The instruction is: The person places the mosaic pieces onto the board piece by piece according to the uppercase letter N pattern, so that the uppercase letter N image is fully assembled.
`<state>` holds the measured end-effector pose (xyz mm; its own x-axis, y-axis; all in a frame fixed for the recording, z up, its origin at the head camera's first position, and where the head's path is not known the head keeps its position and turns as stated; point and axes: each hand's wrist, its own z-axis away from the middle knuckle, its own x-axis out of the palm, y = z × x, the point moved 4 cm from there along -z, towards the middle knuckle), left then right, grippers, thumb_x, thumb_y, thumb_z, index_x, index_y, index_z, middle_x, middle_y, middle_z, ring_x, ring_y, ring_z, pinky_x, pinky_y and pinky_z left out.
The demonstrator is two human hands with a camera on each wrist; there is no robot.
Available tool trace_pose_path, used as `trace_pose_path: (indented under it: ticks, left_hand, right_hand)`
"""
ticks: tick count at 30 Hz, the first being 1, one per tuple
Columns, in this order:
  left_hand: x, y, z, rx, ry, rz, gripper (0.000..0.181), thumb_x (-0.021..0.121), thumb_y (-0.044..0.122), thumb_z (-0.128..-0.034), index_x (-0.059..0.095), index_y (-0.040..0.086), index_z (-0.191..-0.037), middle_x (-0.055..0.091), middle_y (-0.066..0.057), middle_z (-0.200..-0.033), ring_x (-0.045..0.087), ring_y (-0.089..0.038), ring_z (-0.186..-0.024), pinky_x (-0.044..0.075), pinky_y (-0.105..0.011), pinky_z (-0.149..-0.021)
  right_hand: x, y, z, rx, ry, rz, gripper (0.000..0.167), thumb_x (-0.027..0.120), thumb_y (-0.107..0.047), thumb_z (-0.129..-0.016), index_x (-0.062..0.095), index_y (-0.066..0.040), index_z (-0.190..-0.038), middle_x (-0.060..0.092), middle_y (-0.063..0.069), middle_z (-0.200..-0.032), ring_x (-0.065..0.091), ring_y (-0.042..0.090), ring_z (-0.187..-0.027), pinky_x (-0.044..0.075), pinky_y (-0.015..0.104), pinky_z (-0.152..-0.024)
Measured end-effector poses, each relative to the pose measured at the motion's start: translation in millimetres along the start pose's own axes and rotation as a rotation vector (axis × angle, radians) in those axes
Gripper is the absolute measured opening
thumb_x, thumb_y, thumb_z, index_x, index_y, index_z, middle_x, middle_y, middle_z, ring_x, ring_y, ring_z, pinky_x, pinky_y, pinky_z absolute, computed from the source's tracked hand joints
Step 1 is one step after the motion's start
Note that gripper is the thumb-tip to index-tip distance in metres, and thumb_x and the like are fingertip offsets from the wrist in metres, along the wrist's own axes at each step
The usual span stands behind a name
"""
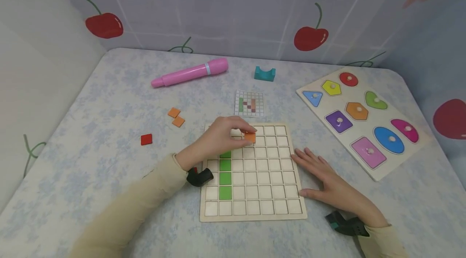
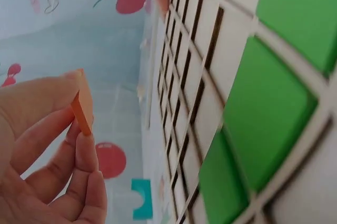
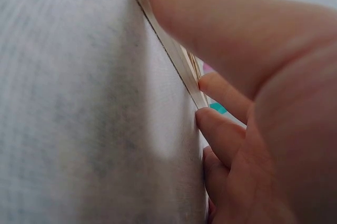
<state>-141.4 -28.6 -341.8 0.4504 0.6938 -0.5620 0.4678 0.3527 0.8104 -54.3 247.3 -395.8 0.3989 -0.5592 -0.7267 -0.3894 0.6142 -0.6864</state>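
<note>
My left hand (image 1: 223, 136) pinches an orange square tile (image 1: 250, 137) between thumb and fingers, over the upper rows of the wooden grid board (image 1: 253, 219). In the left wrist view the orange tile (image 2: 83, 103) is tilted and apart from the board. Several green tiles (image 1: 225, 178) fill cells in one column at the board's left; the left hand hides part of that column. My right hand (image 1: 333, 187) rests at the board's right edge, its fingertips and thumb touching the rim, as the right wrist view also shows.
A small printed pattern card (image 1: 249, 103) lies behind the board. Left of it are two orange tiles (image 1: 174, 113) and a red tile (image 1: 146, 139). A pink marker-shaped stick (image 1: 189, 73) and a teal notched block (image 1: 264, 74) lie farther back. A shape puzzle board (image 1: 358, 128) sits at right.
</note>
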Motion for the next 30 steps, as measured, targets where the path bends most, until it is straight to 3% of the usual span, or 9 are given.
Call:
trace_pose_path:
  ticks: [6,10,23,30]
  left_hand:
    - [24.0,-0.2,-6.7,-0.041,-0.061,-0.043,0.027,0.075,0.011,-0.0810,0.070,0.006,-0.107,0.065,0.001,-0.102,0.058,-0.009,-0.093,0.046,-0.023,-0.080]
    - [32.9,1.8,-10.0,-0.055,-0.096,-0.082,0.027,0.075,0.013,-0.0813,0.070,0.006,-0.107,0.065,0.001,-0.102,0.059,-0.009,-0.090,0.044,-0.022,-0.081]
    - [45.4,-2.9,-13.5,-0.080,-0.200,-0.170,0.032,0.075,0.018,-0.0817,0.068,0.009,-0.111,0.064,0.000,-0.106,0.057,-0.012,-0.097,0.041,-0.023,-0.087]
    - [42.6,-4.8,-10.4,-0.041,-0.186,-0.121,0.028,0.071,0.004,-0.0830,0.068,0.006,-0.111,0.064,-0.002,-0.104,0.059,-0.011,-0.091,0.045,-0.018,-0.078]
  right_hand:
    - [-1,-1,-2.8,0.009,-0.009,0.013,0.079,0.072,-0.032,-0.082,0.030,-0.020,-0.148,0.021,0.007,-0.152,0.005,0.029,-0.139,0.000,0.054,-0.107]
    - [-1,-1,-3.1,0.022,-0.008,0.016,0.079,0.072,-0.032,-0.082,0.030,-0.020,-0.148,0.021,0.008,-0.152,0.005,0.030,-0.139,-0.001,0.054,-0.107]
    - [0,-2,1.7,0.042,-0.014,-0.007,0.078,0.072,-0.032,-0.083,0.030,-0.019,-0.148,0.021,0.009,-0.152,0.003,0.031,-0.139,-0.002,0.055,-0.106]
    - [0,-3,-0.4,0.029,-0.012,-0.008,0.079,0.072,-0.031,-0.083,0.030,-0.019,-0.148,0.021,0.010,-0.152,0.003,0.030,-0.139,-0.002,0.055,-0.106]
